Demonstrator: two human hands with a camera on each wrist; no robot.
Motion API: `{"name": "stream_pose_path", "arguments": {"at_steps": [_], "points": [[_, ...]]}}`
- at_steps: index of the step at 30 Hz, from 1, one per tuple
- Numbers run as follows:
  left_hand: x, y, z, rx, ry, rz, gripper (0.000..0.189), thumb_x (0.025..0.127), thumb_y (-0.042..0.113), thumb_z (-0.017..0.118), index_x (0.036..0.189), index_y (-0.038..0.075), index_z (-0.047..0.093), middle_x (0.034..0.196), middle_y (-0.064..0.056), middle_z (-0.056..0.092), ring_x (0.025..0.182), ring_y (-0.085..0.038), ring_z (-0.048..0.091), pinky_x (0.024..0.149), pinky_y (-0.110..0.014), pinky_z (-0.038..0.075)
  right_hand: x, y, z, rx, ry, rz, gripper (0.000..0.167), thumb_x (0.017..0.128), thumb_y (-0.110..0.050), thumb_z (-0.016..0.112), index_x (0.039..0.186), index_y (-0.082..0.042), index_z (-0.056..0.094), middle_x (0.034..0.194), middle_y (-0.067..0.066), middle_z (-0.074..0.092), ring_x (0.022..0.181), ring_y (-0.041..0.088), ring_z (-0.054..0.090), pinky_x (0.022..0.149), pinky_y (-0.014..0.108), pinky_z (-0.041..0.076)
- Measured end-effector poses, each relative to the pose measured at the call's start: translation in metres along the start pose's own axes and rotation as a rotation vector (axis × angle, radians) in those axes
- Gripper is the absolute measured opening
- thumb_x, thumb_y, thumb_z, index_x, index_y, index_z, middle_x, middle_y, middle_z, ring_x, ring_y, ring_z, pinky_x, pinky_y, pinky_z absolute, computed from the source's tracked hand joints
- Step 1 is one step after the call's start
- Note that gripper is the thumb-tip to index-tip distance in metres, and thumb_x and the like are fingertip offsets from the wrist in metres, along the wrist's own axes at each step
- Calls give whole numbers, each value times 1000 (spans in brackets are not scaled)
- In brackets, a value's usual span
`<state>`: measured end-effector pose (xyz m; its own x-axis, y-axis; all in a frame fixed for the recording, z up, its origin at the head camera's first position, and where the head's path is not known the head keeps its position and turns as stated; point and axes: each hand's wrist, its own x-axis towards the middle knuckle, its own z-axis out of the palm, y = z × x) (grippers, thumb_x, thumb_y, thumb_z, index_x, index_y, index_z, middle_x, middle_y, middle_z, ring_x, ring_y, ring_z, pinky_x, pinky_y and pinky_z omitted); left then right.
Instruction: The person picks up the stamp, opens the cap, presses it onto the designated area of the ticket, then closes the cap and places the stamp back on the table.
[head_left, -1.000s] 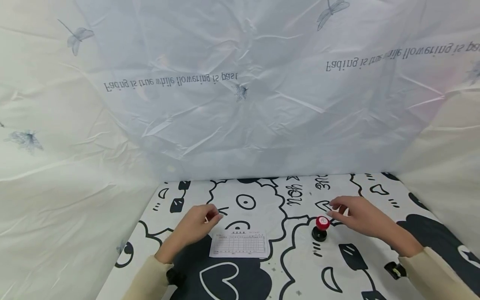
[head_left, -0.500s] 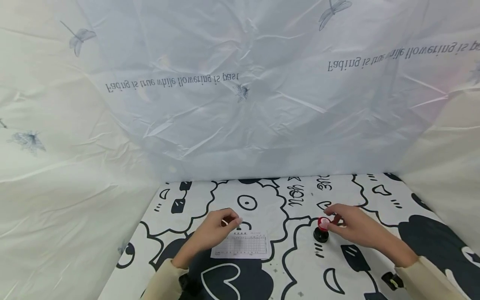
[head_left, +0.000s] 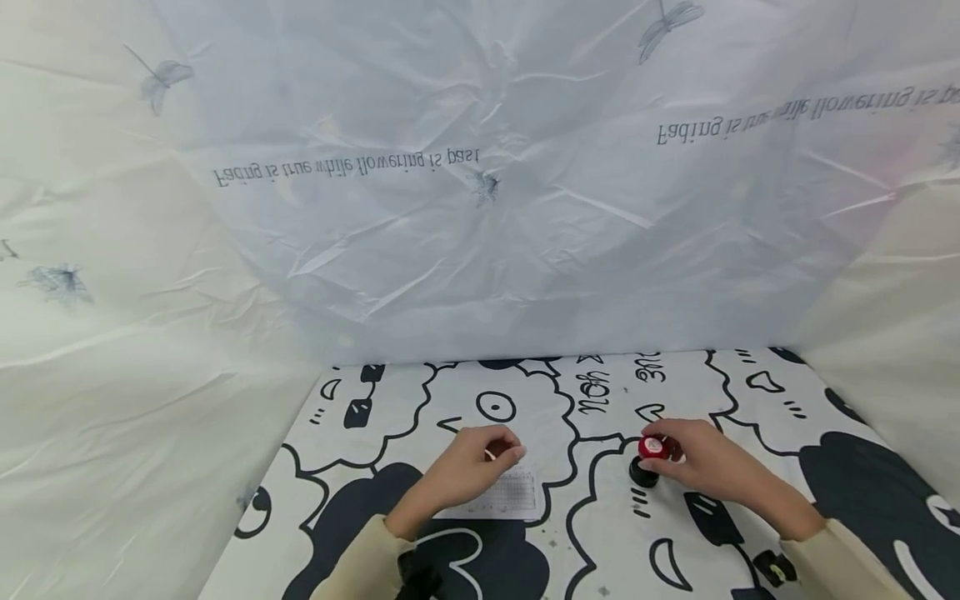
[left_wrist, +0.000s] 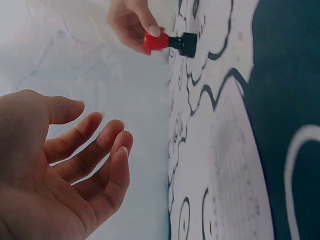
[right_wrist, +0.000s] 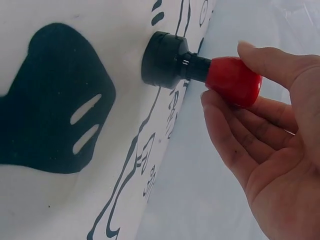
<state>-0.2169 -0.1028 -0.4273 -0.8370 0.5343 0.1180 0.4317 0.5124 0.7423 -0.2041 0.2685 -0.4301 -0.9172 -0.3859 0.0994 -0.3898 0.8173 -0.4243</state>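
The right hand [head_left: 697, 458] pinches the red knob [right_wrist: 232, 80] of the stamp [right_wrist: 194, 68], standing on the tabletop [head_left: 618, 537] short of the back edge [head_left: 690, 351]; room separates it from the form [head_left: 517, 497] below the loosely curled left hand [head_left: 474, 468].

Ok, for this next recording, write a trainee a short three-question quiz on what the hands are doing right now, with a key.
1. Multiple choice: which part of the upright red-and-black stamp-like object does the right hand pinch?
A) the round black base
B) the rounded red knob
C) the thin black neck
2. True or false: the left hand holds nothing.
3. Fill in: in the head view, the left hand partly covers a white rectangular paper sheet printed with a ____.

Key: 1. B; 2. True; 3. grid.
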Motion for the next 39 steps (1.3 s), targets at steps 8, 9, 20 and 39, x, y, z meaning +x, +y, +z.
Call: {"name": "stream_pose_path", "arguments": {"at_steps": [8, 9, 20, 39], "points": [[12, 13, 9, -14, -15, 5, 20, 107, 38, 61, 111, 24, 75, 103, 2, 76, 85, 0, 61, 79, -22, 53, -2, 2, -7, 20, -3, -12, 42, 89, -32, 84, 120, -7, 73, 99, -9, 74, 84, -2, 63, 73, 29, 61], [13, 14, 10, -18, -13, 7, 20, 107, 38, 61, 112, 24, 75, 103, 3, 75, 86, 0, 62, 80, -22, 54, -3, 2, -7, 22, 7, -16, 41, 89, -32, 84, 120, -8, 73, 99, -9, 74, 84, -2, 64, 74, 29, 61], [29, 28, 31, -98, -21, 0, 24, 106, 37, 64, 119, 20, 75, 111, 6, 75, 97, 0, 67, 85, -21, 56, -16, -14, -20, 115, 152, -10, 36, 89, -36, 84, 118, -17, 73, 101, -9, 75, 87, -3, 68, 79, 22, 63], [40, 45, 56, -357, 41, -70, 41, 98, 49, 72, 135, 32, 67, 133, 6, 70, 114, -5, 70, 88, -22, 58, -32, -33, -28, 470, 206, 76, 48, 94, -21, 80, 136, -4, 63, 121, 17, 75, 95, -1, 73, 78, 20, 62]]}}
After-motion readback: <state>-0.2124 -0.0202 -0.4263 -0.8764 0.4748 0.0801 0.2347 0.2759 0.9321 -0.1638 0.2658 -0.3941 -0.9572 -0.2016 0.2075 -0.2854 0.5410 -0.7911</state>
